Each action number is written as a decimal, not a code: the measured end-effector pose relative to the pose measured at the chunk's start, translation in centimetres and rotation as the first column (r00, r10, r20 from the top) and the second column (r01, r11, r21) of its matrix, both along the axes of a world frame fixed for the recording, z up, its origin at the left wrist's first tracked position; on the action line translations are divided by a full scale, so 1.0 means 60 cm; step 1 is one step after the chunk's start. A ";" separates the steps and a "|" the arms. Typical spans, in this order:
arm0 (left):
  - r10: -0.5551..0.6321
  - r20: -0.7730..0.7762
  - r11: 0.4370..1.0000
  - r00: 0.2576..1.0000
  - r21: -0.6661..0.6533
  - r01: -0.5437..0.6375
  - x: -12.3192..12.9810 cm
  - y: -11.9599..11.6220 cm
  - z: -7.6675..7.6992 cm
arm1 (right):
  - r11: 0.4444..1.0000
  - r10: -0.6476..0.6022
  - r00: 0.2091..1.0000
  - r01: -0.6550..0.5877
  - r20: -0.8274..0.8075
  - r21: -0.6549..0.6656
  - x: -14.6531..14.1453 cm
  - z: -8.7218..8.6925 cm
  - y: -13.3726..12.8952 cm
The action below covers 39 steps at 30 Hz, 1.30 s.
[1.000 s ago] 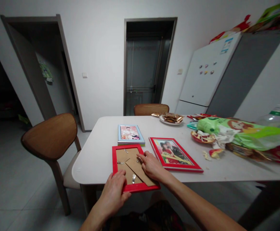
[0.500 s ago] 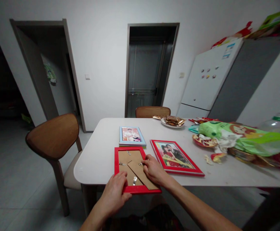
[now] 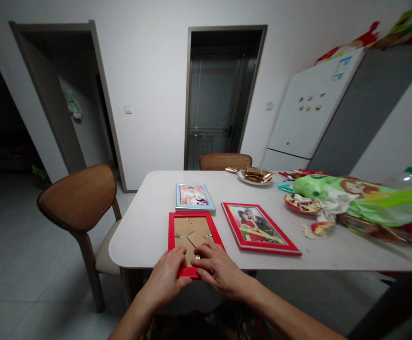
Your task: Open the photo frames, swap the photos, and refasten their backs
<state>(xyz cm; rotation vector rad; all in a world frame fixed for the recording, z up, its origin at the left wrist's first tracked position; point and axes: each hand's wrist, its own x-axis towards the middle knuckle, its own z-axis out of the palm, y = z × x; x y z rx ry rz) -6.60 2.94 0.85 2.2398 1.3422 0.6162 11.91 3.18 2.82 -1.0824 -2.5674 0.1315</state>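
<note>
A red picture frame point(image 3: 171, 231) lies face down at the table's near edge, its brown backing board point(image 3: 184, 226) showing with small metal clips around the rim. My left hand point(image 3: 168, 271) is closed around the lower left corner, fingers on the back and thumb by the bottom edge. At the lower right, my right hand point(image 3: 220, 269) is closed on the same frame, its fingertips at the bottom metal clip point(image 3: 198, 257). That hand hides much of the stand flap on the board. To the right lies another red picture frame point(image 3: 239, 243), picture side up.
A light blue picture frame point(image 3: 178, 196) lies just beyond my hands on the white table point(image 3: 138, 236). Farther right are a plate point(image 3: 244, 179) of wrapped snacks, an opened pomegranate point(image 3: 300, 205), crumpled tissue and a green plastic bag point(image 3: 376, 208). A wooden chair point(image 3: 78, 198) stands left.
My right hand has moved from the right-side clip down to the bottom clip. The stand flap no longer sticks out over the lower right corner. My left hand keeps its hold.
</note>
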 end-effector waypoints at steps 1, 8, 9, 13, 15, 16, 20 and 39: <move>0.001 0.002 1.000 1.000 0.000 -0.001 0.000 0.000 0.000 | 1.000 -0.002 1.000 0.002 0.007 0.001 0.001 0.001 -0.002; 0.003 0.016 1.000 1.000 0.007 -0.003 -0.001 0.000 -0.004 | 1.000 0.005 1.000 -0.006 -0.029 -0.023 0.007 -0.002 -0.003; 0.002 0.016 1.000 1.000 0.006 -0.002 -0.001 0.000 -0.004 | 1.000 -0.010 0.999 0.009 -0.054 -0.024 0.006 -0.005 0.004; -0.002 0.014 1.000 1.000 -0.011 0.003 -0.001 0.001 -0.003 | 0.996 -0.091 0.988 0.089 -0.122 -0.015 -0.018 -0.012 0.053; 0.000 0.008 1.000 1.000 -0.019 0.000 -0.001 0.001 -0.001 | 0.992 -0.124 0.988 0.122 -0.094 -0.022 -0.038 -0.012 0.080; 0.003 0.002 1.000 1.000 -0.020 -0.003 -0.001 0.001 -0.001 | 0.990 -0.143 0.987 0.141 -0.075 -0.028 -0.049 -0.011 0.092; 0.009 -0.006 1.000 1.000 -0.008 -0.009 -0.001 0.000 0.000 | 0.976 -0.210 0.977 0.207 -0.044 -0.063 -0.082 -0.011 0.123; -0.008 0.029 1.000 1.000 0.019 0.007 -0.001 -0.004 0.009 | 0.986 -0.164 0.986 0.164 0.011 -0.003 -0.093 -0.027 0.138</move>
